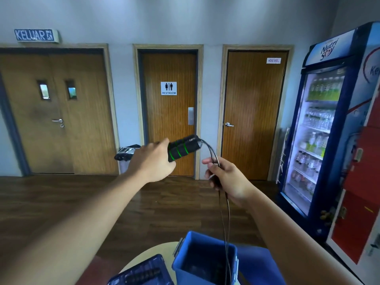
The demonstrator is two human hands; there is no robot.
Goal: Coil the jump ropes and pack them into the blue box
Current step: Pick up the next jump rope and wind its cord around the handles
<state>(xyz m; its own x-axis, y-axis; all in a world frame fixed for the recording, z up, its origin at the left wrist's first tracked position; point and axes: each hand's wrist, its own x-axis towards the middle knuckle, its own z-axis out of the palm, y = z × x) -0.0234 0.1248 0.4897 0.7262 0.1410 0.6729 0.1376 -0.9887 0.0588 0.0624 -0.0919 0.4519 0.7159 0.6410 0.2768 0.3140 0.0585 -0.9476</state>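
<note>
My left hand (153,161) grips two black foam jump rope handles (183,148) with green rings, held together and raised at chest height. From the handles' right end the thin black rope (225,219) loops over to my right hand (227,177), which pinches the strands. Two strands hang straight down from that hand into the open blue box (186,250) at the bottom of the view. Dark rope lies inside the box, but the detail is unclear.
The blue box stands on a round pale table (152,257), with a blue basket (141,271) to its left and a blue lid (259,262) to its right. A drinks fridge (324,130) stands at right. Three wooden doors face me across dark wood floor.
</note>
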